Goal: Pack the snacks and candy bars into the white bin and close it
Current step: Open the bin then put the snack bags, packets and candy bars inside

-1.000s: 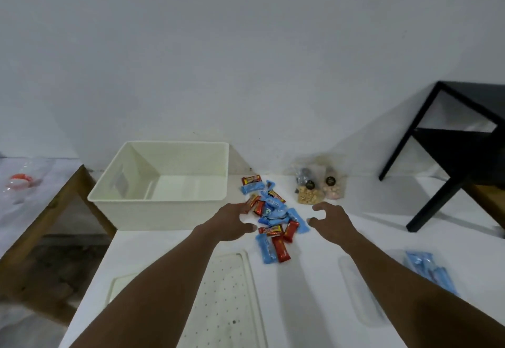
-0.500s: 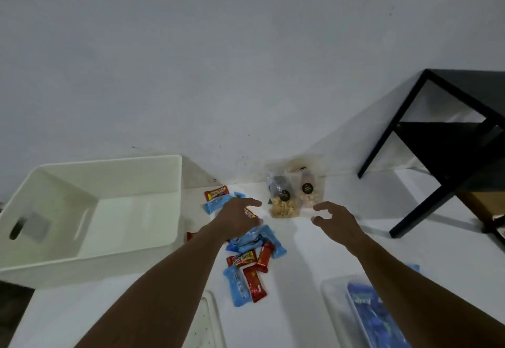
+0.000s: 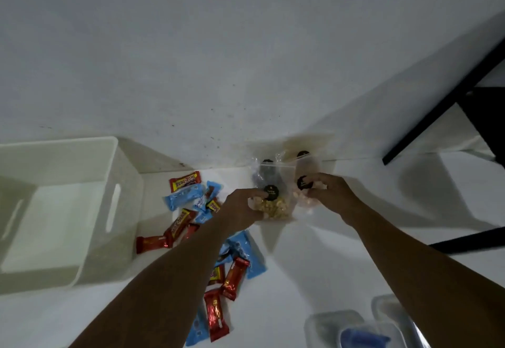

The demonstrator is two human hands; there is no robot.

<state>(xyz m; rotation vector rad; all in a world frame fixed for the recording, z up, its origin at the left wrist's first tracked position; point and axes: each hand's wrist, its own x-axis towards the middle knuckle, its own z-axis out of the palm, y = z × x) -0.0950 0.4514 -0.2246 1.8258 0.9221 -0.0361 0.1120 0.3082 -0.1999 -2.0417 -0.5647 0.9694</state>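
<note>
Reaching past the candy bars (image 3: 188, 222), the left hand (image 3: 240, 211) and right hand (image 3: 332, 193) now curl their fingers around two snack bags (image 3: 276, 207). The white bin (image 3: 124, 211) stands empty, so packing has only begun.

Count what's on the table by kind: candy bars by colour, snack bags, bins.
Red candy bars: 8
Blue candy bars: at least 5, some hidden by the arm
Snack bags: 4
White bin: 1
Total: at least 18
</note>
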